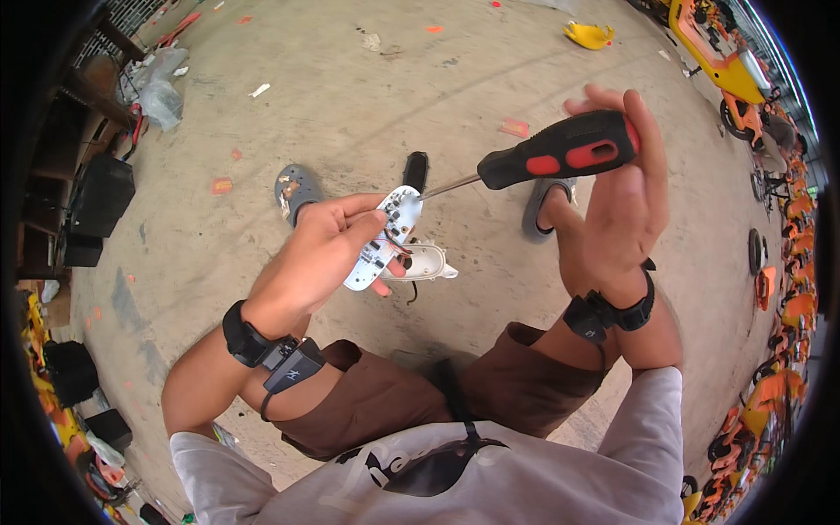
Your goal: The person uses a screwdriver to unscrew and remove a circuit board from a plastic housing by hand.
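My left hand (328, 241) is closed on a long white circuit board (379, 248) with rounded ends, its thumb lying over the face. Small dark components dot the board. Just beside and below it is a hollow white plastic housing (426, 261), with thin wires between the two. In my right hand (626, 197) is a black and red screwdriver (560, 153), its handle end against the fingers and palm, some fingers stretched upward. The metal shaft points left, and its tip is at the board's upper end. A black oblong piece (416, 171) shows past that end; whether it lies on the floor I cannot tell.
Grey clogs (297, 192) are on my feet on the concrete floor (350, 105). A yellow plastic piece (588, 35) and red paper scraps (514, 128) lie farther off. Orange and yellow bikes (796, 306) line the right side; dark boxes (101, 197) and a clear plastic bag (162, 92) stand left.
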Motion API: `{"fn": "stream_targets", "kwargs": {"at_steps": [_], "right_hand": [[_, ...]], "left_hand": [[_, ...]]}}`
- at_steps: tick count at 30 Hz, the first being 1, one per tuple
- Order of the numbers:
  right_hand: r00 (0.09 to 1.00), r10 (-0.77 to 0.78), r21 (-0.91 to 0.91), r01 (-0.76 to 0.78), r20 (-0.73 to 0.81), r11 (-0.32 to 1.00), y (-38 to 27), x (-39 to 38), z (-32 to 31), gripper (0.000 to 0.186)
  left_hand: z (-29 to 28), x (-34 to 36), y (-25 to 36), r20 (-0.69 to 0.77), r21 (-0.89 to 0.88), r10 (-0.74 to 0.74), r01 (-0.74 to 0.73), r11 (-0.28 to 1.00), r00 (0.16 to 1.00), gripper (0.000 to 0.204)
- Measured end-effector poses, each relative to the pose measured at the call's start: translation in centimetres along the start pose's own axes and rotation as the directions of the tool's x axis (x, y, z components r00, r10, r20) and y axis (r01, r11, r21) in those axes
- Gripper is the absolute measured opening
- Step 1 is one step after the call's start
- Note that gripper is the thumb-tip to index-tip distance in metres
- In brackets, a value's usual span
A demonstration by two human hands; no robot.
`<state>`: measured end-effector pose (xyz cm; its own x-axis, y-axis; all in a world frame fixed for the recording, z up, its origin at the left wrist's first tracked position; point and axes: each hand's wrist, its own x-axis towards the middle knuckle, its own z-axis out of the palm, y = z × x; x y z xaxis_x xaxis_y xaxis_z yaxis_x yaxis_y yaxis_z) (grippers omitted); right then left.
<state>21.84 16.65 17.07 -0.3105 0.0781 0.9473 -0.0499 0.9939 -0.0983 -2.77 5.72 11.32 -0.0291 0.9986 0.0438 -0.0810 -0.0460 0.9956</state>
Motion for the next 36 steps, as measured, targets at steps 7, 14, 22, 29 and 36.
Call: {"fn": "stream_targets", "kwargs": {"at_steps": [7, 14, 22, 29, 36], "right_hand": [[0.996, -0.062, 0.045, 0.059, 0.058, 0.997, -0.7, -0.9, -1.0, 0.041], [0.995, 0.078, 0.034, -0.08, 0.062, 0.996, -1.9, -2.6, -1.1, 0.036], [0.994, 0.1, -0.017, -0.099, 0.039, 0.995, -2.7, -2.1, -0.4, 0.036], [0.996, 0.092, 0.2, -0.089, -0.008, 0.976, -2.3, -2.6, 0.1, 0.032], [0.997, 0.071, 0.153, -0.072, 0.011, 0.986, -1.8, -3.4, -0.3, 0.03]], "left_hand": [[0.3, -0.5, -1.1, 0.003, -0.018, -0.02, 0.02, 1.0, 1.0, 0.032], [1.7, -1.6, -3.3, 0.002, -0.052, -0.079, 0.08, 0.995, 0.997, 0.032], [1.7, -2.1, -3.2, 0.007, -0.059, -0.106, 0.106, 0.993, 0.994, 0.033], [1.5, -2.5, -4.3, 0.003, -0.054, -0.13, 0.129, 0.99, 0.992, 0.033], [1.7, -2.7, -4.2, -0.002, -0.062, -0.122, 0.122, 0.991, 0.992, 0.032]]}}
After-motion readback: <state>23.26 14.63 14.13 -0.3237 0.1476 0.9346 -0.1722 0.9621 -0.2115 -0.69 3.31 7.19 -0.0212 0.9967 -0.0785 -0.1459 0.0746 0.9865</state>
